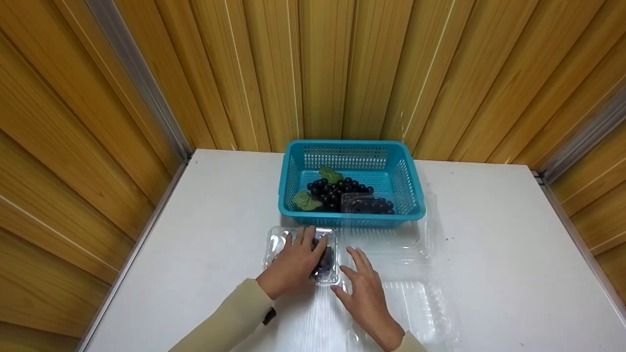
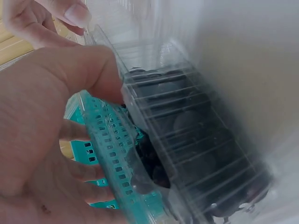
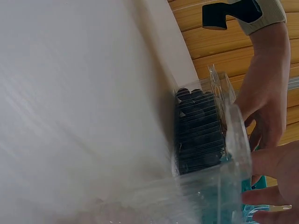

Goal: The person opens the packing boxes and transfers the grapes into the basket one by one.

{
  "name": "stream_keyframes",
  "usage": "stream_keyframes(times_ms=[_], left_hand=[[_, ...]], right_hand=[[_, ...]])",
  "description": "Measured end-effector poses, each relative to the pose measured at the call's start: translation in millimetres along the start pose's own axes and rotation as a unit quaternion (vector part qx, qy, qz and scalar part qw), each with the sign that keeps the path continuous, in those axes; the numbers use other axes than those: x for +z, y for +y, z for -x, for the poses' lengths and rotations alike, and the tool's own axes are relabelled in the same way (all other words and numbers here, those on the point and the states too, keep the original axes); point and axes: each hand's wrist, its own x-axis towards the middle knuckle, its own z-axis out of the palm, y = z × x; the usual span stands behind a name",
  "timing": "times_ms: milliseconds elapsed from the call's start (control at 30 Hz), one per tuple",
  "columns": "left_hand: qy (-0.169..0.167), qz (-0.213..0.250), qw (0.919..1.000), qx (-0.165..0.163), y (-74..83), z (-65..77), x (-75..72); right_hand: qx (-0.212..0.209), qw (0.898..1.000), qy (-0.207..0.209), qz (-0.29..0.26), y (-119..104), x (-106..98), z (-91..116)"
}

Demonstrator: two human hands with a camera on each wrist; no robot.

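Observation:
A transparent plastic clamshell box [image 1: 275, 244] with dark grapes [image 1: 326, 259] inside lies on the white table. My left hand [image 1: 295, 264] rests over this box with its fingers spread across it. In the left wrist view the left thumb [image 2: 88, 70] touches the box's edge, and ribbed plastic covers the grapes [image 2: 191, 126]. Just right of the box, my right hand [image 1: 364, 288] hovers with fingers apart and holds nothing. The right wrist view shows the box's ribbed side [image 3: 198, 133] beyond another transparent plastic edge. Part of the box is hidden under the left hand.
Behind the box stands a turquoise basket [image 1: 308, 213] holding dark grapes [image 1: 325, 193] with green leaves [image 1: 307, 200]. An open transparent container [image 1: 430, 230] overlaps the basket's front right corner; more transparent plastic [image 1: 415, 303] lies beside the right hand. Wood-patterned walls [image 1: 323, 73] enclose the table.

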Motion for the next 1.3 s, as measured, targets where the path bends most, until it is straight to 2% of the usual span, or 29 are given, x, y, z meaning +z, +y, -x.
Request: stream_keyframes(times_ms=[300,567,733,1000,1133,1300], left_hand=[[0.011,-0.01,0.9998,-0.01,3.4,-2.0,2.5],[0.03,-0.105,0.9941,-0.003,10.7,-2.1,9.8],[0.045,-0.139,0.9892,-0.007,14.9,-1.8,14.7],[0.069,-0.125,0.9894,-0.026,21.2,-3.1,24.6],[0.07,-0.119,0.9899,-0.032,21.5,-2.7,27.7],[0.068,-0.089,0.9931,-0.034,20.5,-2.5,27.7]], right_hand=[[0.032,0.999,0.006,0.019,-5.1,4.9,-5.6],[0.037,0.998,0.036,0.033,-6.3,10.1,-9.3],[0.03,0.998,0.042,0.034,-6.7,12.2,-9.4],[0.035,0.998,0.047,0.031,-6.1,14.7,-9.4],[0.036,0.998,0.047,0.03,-5.7,15.3,-9.5],[0.032,0.998,0.05,0.03,-5.6,15.5,-10.0]])
